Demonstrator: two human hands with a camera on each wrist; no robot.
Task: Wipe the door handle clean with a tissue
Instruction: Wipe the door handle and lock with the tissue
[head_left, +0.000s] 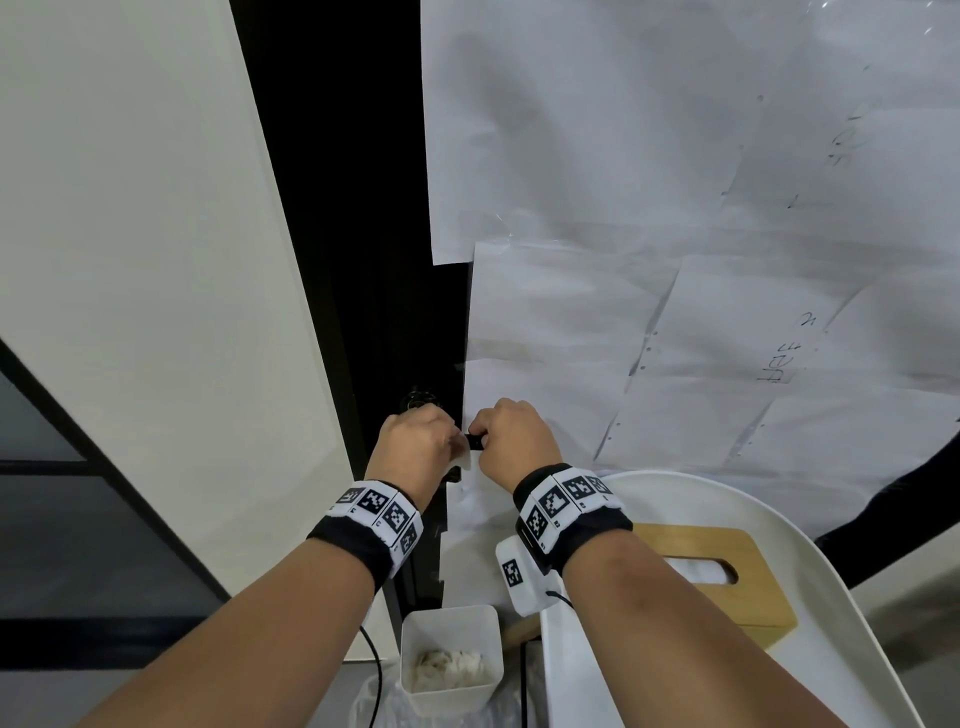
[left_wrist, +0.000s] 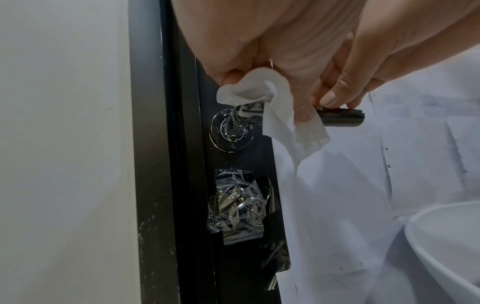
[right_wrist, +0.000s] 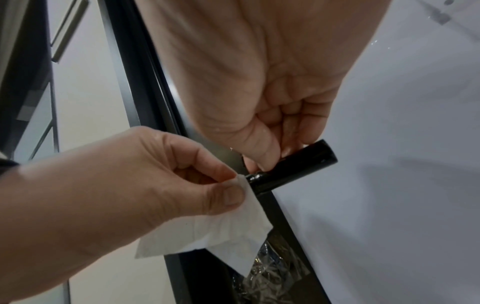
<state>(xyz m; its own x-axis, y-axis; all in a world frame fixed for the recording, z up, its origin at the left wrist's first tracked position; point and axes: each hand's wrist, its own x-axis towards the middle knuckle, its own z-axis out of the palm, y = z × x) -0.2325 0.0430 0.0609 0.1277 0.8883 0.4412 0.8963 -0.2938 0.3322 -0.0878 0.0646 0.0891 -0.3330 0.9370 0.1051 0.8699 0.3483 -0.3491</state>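
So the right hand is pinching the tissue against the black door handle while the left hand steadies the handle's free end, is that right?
Not quite: the hands are swapped. The left hand pinches the tissue against the black door handle, while the right hand steadies the handle's free end. The right wrist view shows it plainly, and the head view agrees.

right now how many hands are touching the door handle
2. The right hand grips the black door handle near its free end; the left hand pinches a tissue against it nearer the door.
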